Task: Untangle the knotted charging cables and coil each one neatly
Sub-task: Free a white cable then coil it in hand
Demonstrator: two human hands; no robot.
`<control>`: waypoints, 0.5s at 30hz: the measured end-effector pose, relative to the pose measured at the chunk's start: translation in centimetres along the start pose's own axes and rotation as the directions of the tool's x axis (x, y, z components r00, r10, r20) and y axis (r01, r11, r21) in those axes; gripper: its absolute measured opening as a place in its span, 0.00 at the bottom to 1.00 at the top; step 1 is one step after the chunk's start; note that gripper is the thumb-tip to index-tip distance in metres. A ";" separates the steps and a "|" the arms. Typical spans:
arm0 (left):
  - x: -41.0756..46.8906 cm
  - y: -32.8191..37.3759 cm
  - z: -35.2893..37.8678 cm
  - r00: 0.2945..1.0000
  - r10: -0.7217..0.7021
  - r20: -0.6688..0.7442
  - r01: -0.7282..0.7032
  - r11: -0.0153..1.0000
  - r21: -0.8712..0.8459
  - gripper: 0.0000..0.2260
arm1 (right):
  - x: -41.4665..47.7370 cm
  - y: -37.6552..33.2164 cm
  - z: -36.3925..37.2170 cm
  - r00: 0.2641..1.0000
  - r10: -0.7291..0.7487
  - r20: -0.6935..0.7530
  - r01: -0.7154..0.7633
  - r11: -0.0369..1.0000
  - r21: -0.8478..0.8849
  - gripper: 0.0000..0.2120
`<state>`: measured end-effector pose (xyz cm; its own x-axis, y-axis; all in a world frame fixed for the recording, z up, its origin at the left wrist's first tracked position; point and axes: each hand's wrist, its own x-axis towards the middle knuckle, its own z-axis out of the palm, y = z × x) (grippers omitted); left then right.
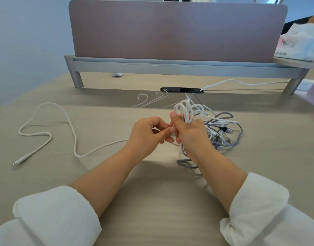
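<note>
Coiling white cable (182, 109): right hand (192, 134) clamped on its loops, mid-desk (152, 189); left hand (146, 134) pinches the tail running left. Feed slack evenly, match loop size, drop the grey tangle (227, 139) at right. Can't tell which strands sit inside the fist.
</note>
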<state>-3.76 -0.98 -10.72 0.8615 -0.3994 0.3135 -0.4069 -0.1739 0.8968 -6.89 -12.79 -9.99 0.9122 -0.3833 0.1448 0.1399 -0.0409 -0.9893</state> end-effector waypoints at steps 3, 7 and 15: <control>0.1 0.2 -0.4 0.998 0.028 0.063 -0.033 0.995 0.089 0.06 | 0.2 0.1 -0.1 0.999 0.005 -0.049 -0.003 1.000 0.031 0.17; 0.6 0.3 -1.9 0.964 -0.006 0.265 -0.060 0.968 0.242 0.05 | 0.4 0.2 0.0 0.993 0.064 0.096 -0.097 0.911 0.402 0.22; 1.5 0.1 -5.3 0.908 -0.204 0.367 -0.004 0.869 0.494 0.02 | 0.4 -0.6 -0.9 0.942 0.172 0.290 -0.250 0.933 0.260 0.21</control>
<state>-0.93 3.17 -8.52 0.7537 -0.6571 -0.0131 -0.5072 -0.5942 0.6242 -6.97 -13.75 -9.38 0.9945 -0.1004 -0.0286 0.0026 0.2971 -0.9548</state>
